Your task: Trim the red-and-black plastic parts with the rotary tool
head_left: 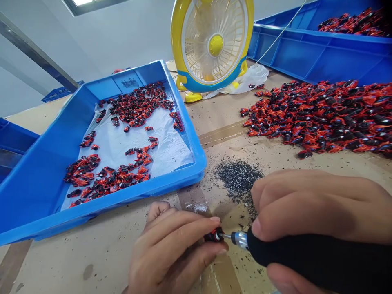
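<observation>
My left hand (174, 249) pinches a small red and black plastic part (213, 235) with a white ring at its end. Gripped in my right hand (318, 208) is a black handheld rotary tool (294, 255) with a silver collet. Its thin metal bit meets the open end of the part. Most of the part is covered by my left fingers. Just beyond my hands lies a heap of black and white shavings (239, 175) on the cardboard-covered table (101, 261).
To the left, a blue tray (196, 173) lined with white sheet holds many red and black parts. A large pile of similar parts (324, 116) lies at right. Behind stand a yellow fan (216, 45) and blue crates (306, 55), one with parts inside.
</observation>
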A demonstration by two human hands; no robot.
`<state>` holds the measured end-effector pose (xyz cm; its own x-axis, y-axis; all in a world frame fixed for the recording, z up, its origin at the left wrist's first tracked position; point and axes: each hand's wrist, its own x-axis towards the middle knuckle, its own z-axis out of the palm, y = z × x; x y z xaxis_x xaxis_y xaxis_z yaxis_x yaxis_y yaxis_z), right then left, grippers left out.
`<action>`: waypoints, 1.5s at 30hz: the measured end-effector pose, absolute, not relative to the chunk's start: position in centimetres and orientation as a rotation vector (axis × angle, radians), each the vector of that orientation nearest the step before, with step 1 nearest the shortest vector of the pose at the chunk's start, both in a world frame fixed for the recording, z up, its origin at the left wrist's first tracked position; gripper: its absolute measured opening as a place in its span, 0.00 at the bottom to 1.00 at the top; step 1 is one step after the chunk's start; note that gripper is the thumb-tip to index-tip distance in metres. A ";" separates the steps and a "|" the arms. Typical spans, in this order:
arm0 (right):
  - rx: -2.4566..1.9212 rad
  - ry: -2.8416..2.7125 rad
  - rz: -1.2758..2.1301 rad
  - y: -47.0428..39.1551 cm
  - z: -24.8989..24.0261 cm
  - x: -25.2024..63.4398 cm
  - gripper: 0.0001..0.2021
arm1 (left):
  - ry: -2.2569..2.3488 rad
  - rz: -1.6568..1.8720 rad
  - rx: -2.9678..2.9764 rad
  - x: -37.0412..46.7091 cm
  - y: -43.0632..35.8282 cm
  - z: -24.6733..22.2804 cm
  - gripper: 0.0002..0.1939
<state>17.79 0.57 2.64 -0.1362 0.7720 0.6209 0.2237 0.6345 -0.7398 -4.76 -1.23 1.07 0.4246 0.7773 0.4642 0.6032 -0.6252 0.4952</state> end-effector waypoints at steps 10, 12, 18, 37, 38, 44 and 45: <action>-0.733 -1.945 0.550 1.8 2.7 20.7 0.17 | 1.219 1.028 2.407 -4.3 -1.3 1.2 0.07; -0.732 -1.954 0.556 1.8 2.9 20.6 0.17 | 1.213 1.027 2.406 -4.3 -1.3 1.1 0.08; -0.819 -1.794 0.604 0.8 3.0 18.2 0.05 | 1.234 1.034 2.393 -4.6 -1.4 1.0 0.08; -0.674 -1.956 0.566 1.8 2.5 20.9 0.15 | 1.253 1.151 2.310 -4.9 -1.8 0.8 0.07; -0.684 -1.929 0.565 1.9 2.5 21.0 0.13 | 1.247 1.133 2.322 -5.0 -1.8 0.8 0.08; -0.645 -2.023 0.653 2.4 3.1 21.9 0.08 | 1.168 1.116 2.397 -5.3 -1.4 0.7 0.09; -0.622 -2.010 0.669 2.5 3.2 21.9 0.08 | 1.167 1.117 2.404 -5.3 -1.3 0.7 0.09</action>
